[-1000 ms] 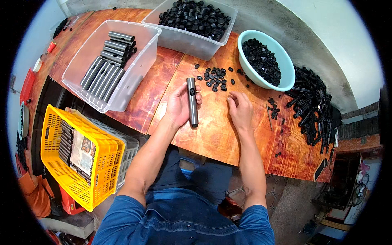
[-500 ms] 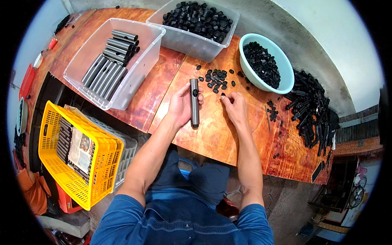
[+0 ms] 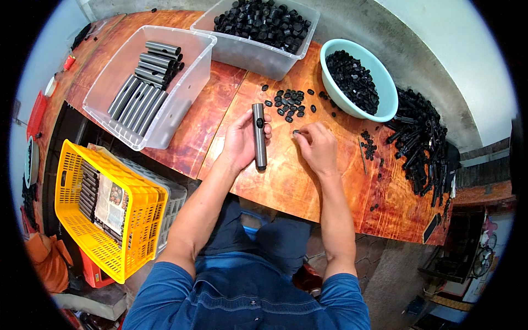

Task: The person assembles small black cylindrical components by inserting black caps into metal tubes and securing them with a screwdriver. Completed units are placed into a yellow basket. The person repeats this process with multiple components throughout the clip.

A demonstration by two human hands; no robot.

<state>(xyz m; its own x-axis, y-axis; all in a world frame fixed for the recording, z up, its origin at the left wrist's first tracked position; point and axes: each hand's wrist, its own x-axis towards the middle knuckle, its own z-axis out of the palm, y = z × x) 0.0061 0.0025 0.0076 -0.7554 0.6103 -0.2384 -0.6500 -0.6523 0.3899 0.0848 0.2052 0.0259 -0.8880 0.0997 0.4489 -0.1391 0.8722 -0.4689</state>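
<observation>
My left hand (image 3: 240, 140) grips a dark grey metal tube (image 3: 259, 135), held lengthwise over the wooden table (image 3: 286, 181). Just right of it, my right hand (image 3: 317, 146) pinches a small black cap (image 3: 296, 132) between thumb and fingertips. A loose scatter of small black caps (image 3: 289, 102) lies on the table just beyond both hands.
A clear bin with several grey tubes (image 3: 144, 88) sits at the left, a clear bin of black parts (image 3: 258, 25) at the back. A light blue bowl of black caps (image 3: 357, 80) is at the right, beside a heap of black parts (image 3: 421, 143). A yellow crate (image 3: 104, 212) stands below the table's left edge.
My right hand has drawn back slightly from the scattered caps and now pinches one cap close to the tube. The left hand keeps the tube nearly still.
</observation>
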